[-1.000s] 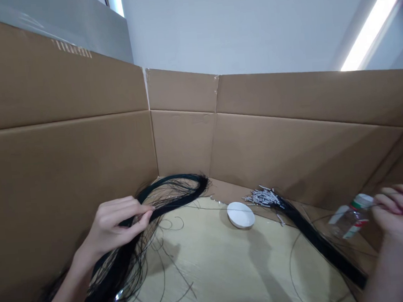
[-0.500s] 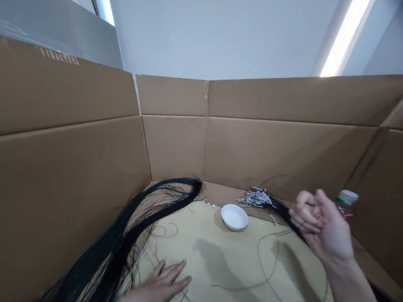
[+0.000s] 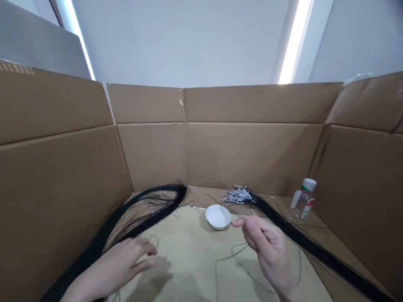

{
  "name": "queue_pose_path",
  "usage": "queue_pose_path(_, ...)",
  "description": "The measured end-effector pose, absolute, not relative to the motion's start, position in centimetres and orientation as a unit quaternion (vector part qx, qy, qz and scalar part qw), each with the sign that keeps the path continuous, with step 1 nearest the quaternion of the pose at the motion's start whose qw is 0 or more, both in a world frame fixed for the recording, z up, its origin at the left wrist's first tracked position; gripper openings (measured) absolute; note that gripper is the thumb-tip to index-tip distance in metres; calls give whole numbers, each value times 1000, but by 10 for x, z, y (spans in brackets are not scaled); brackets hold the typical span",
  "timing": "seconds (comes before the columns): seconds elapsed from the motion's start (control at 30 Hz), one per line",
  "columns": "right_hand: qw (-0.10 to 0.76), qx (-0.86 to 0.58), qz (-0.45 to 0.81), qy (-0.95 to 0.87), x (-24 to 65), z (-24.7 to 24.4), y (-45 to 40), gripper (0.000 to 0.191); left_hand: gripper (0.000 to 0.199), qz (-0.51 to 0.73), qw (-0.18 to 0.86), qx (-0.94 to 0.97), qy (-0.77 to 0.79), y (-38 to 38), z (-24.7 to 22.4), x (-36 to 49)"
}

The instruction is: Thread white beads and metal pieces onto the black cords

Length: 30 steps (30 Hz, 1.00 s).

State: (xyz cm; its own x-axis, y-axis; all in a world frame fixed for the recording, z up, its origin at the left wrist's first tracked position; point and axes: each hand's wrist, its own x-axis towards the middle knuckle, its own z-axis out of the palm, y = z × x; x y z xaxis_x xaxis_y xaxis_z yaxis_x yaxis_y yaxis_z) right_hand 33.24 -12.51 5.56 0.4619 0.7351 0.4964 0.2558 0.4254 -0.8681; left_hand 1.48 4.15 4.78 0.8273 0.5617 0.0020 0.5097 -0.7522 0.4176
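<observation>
My right hand (image 3: 268,246) is closed in a pinch on a thin strand (image 3: 240,215). One end rises past the fingertips toward a white bowl (image 3: 218,216), and looser loops hang below the hand. My left hand (image 3: 133,256) hovers over the left side of the pale yellow sheet (image 3: 186,260), fingers bent a little and thumb apart, holding nothing. Beside and partly beneath that forearm runs a long bundle of black hair-like strands (image 3: 161,214), folded over at its far end. To the right lies another black bundle (image 3: 301,238), tipped with many small whitish beaded-looking pieces (image 3: 237,195).
Tall cardboard walls (image 3: 254,151) enclose the work surface at the left, back and right. A clear bottle with a white cap (image 3: 304,200) stands near the right back corner. Small shiny bits (image 3: 196,207) lie along the sheet's back edge.
My view has swung right. My right hand has moved left, toward the bowl, with the strand. My left hand has lifted off the sheet and its spread fingers have drawn closer together.
</observation>
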Motion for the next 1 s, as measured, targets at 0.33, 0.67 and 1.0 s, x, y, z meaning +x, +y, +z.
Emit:
queue_pose_path(0.33,657,-448,-128,-593,294,36,-118,23,53,270,535,786,152,-22,107,154)
queue_pose_path(0.67,545,-447,-212,-677,290,3,-111,24,27,333,718,597,131,-9,94,180)
queue_pose_path(1.0,594,-515,-15,-617,306,-1,-113,44,32,350,701,611,114,2,86,177)
